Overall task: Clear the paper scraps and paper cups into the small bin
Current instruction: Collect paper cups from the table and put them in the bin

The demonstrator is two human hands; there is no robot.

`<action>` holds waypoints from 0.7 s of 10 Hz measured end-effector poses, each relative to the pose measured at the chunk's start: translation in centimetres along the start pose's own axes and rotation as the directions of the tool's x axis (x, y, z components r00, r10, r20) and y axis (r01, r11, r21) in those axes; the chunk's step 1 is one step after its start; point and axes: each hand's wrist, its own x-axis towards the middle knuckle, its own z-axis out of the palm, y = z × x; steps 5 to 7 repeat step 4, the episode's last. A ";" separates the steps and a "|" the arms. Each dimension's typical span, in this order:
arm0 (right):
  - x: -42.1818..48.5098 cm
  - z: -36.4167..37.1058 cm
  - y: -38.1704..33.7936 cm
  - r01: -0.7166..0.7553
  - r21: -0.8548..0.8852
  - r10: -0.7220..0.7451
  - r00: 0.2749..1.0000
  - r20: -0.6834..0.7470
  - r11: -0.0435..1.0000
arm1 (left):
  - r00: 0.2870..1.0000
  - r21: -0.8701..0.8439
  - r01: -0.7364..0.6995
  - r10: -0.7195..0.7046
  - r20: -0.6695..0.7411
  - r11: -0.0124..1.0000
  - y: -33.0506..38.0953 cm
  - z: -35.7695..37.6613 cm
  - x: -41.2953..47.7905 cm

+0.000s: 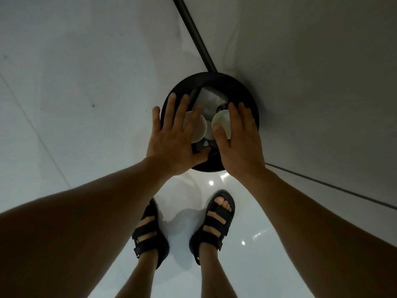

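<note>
A small round black bin (pixel 247 93) stands on the floor in front of my feet. Inside it lie pale paper scraps (pixel 209 97). Two white paper cups show at its mouth, one (pixel 200 127) under my left hand and one (pixel 221 120) under my right hand. My left hand (pixel 171 143) is spread flat over the bin's left side, fingers straight. My right hand (pixel 240 143) is stretched over the right side, its thumb lying across the right cup's rim. Neither hand curls round a cup. I cannot tell whether the hands touch the cups.
A dark slanted pole (pixel 193 33) runs down to the bin's far edge. A pale wall (pixel 322 82) rises on the right behind a dark floor seam. My feet in black sandals (pixel 214 218) stand on the glossy white floor just before the bin.
</note>
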 end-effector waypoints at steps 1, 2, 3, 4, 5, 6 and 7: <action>0.4 0.0 -0.1 -0.009 -0.022 0.009 1.000 0.008 1.000 | 1.000 0.037 0.010 -0.011 0.021 0.999 -0.5 0.6 0.3; 0.3 -0.4 -0.4 -0.006 -0.060 0.008 1.000 0.024 0.998 | 0.998 0.063 -0.008 0.004 0.064 0.998 -0.6 0.1 0.2; -0.1 -1.7 -1.3 0.003 -0.088 -0.001 1.000 0.017 0.996 | 0.996 0.040 -0.021 0.017 0.083 0.999 -0.7 -2.0 0.2; -1.2 -4.2 -3.0 0.005 -0.125 -0.006 1.000 -0.006 0.992 | 0.994 0.017 -0.028 0.026 0.107 0.999 -1.4 -6.3 0.2; -1.2 -4.2 -3.0 0.005 -0.125 -0.006 1.000 -0.006 0.992 | 0.994 0.017 -0.028 0.026 0.107 0.999 -1.4 -6.3 0.2; -1.2 -4.2 -3.0 0.005 -0.125 -0.006 1.000 -0.006 0.992 | 0.994 0.017 -0.028 0.026 0.107 0.999 -1.4 -6.3 0.2; -1.2 -4.2 -3.0 0.005 -0.125 -0.006 1.000 -0.006 0.992 | 0.994 0.017 -0.028 0.026 0.107 0.999 -1.4 -6.3 0.2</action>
